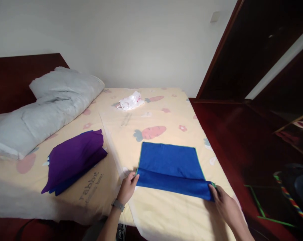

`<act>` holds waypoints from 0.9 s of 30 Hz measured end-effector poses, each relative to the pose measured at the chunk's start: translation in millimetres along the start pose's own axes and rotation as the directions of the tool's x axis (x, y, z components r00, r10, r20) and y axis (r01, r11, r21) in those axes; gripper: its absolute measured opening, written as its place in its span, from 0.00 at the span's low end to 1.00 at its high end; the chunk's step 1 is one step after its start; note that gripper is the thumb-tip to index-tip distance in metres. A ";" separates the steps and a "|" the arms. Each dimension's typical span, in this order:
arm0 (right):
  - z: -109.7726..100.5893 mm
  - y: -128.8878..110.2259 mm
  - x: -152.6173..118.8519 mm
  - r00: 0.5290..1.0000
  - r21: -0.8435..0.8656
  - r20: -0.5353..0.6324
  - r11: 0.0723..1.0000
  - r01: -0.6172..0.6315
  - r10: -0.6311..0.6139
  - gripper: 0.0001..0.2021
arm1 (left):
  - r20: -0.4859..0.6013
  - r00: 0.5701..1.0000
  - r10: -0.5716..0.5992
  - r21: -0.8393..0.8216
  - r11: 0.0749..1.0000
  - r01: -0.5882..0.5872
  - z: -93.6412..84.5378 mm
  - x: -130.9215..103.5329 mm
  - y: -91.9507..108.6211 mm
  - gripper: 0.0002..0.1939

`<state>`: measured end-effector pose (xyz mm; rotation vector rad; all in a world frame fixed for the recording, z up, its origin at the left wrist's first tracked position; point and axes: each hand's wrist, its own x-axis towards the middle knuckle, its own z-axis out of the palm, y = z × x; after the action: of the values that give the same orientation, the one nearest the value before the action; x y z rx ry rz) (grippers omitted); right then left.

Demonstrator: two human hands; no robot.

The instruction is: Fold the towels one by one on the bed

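Note:
A blue cloth (170, 159) with green edging lies on the bed, its near part folded over into a strip. At the left end of that fold, my left hand (128, 185) pinches the corner between thumb and fingers. A grey watch is on that wrist. My right hand (223, 199) grips the fold's right end, with some fingers hidden behind the cloth. Left of my hands sits a stack of purple and blue cloths (76, 154), a purple one on top.
The bed sheet (166, 212) is cream with carrot prints. A white plastic bag (131, 101) lies near the wall. A grey quilt (53, 100) is bunched by the dark headboard (23, 75). Right of the bed is a dark red floor (227, 134) with assorted items.

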<state>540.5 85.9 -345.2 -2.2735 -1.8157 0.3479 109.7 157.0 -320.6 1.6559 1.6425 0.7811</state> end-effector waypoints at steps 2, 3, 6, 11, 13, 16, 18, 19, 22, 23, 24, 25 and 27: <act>-1.8 1.6 -1.8 0.998 0.007 0.042 0.999 0.040 -0.040 0.27 | 0.042 0.999 -0.008 0.038 0.999 0.007 -2.5 -1.8 0.7 0.17; -4.1 0.7 -2.1 0.998 0.053 0.070 0.999 0.000 -0.004 0.26 | 0.055 0.998 -0.018 0.052 0.999 0.015 -3.2 -2.6 0.8 0.17; -13.6 -6.0 -0.8 0.953 0.216 0.198 0.939 -0.269 0.228 0.27 | 0.043 0.998 -0.046 0.099 0.994 0.041 -2.9 -4.5 1.0 0.18; -24.3 -20.7 3.4 0.921 0.379 0.199 0.840 -0.388 0.335 0.30 | 0.019 0.997 -0.077 0.114 0.991 0.074 0.1 -5.6 3.4 0.19; -25.1 -25.1 4.0 0.923 0.410 0.203 0.827 -0.384 0.328 0.29 | 0.094 0.976 -0.199 -0.027 0.979 0.202 1.5 -3.8 3.6 0.19; -24.1 -26.8 4.1 0.923 0.465 0.240 0.799 -0.381 0.300 0.27 | 0.185 0.930 -0.319 -0.276 0.891 0.361 4.5 1.9 1.5 0.22; -22.3 -24.7 3.7 0.922 0.528 0.226 0.756 -0.387 0.314 0.25 | 0.155 0.937 -0.314 -0.373 0.859 0.350 6.6 6.0 -1.4 0.23; -21.0 -23.2 3.5 0.918 0.572 0.219 0.719 -0.395 0.331 0.25 | 0.117 0.947 -0.298 -0.400 0.859 0.320 7.4 7.6 -3.1 0.24; -14.8 -19.2 1.9 0.911 0.712 0.221 0.581 -0.394 0.347 0.32 | 0.007 0.972 -0.236 -0.439 0.873 0.215 7.7 8.4 -8.9 0.22; -12.0 -18.3 1.2 0.915 0.745 0.224 0.546 -0.383 0.336 0.35 | -0.001 0.976 -0.218 -0.431 0.881 0.196 7.0 7.2 -10.7 0.20; -9.1 -17.6 0.4 0.922 0.770 0.224 0.523 -0.365 0.315 0.36 | 0.008 0.981 -0.193 -0.401 0.898 0.180 6.0 5.4 -12.2 0.18; -6.3 -16.9 -0.4 0.934 0.782 0.208 0.524 -0.337 0.290 0.36 | 0.025 0.987 -0.159 -0.344 0.926 0.157 4.5 3.2 -13.3 0.15; -2.3 -14.7 -2.1 0.957 0.738 0.138 0.617 -0.272 0.256 0.32 | 0.052 0.996 -0.066 -0.176 0.982 0.074 0.4 -1.6 -13.2 0.08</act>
<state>527.2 87.0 -338.3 -1.8800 -0.9997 0.9735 102.1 155.2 -331.4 1.4736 1.5436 0.8232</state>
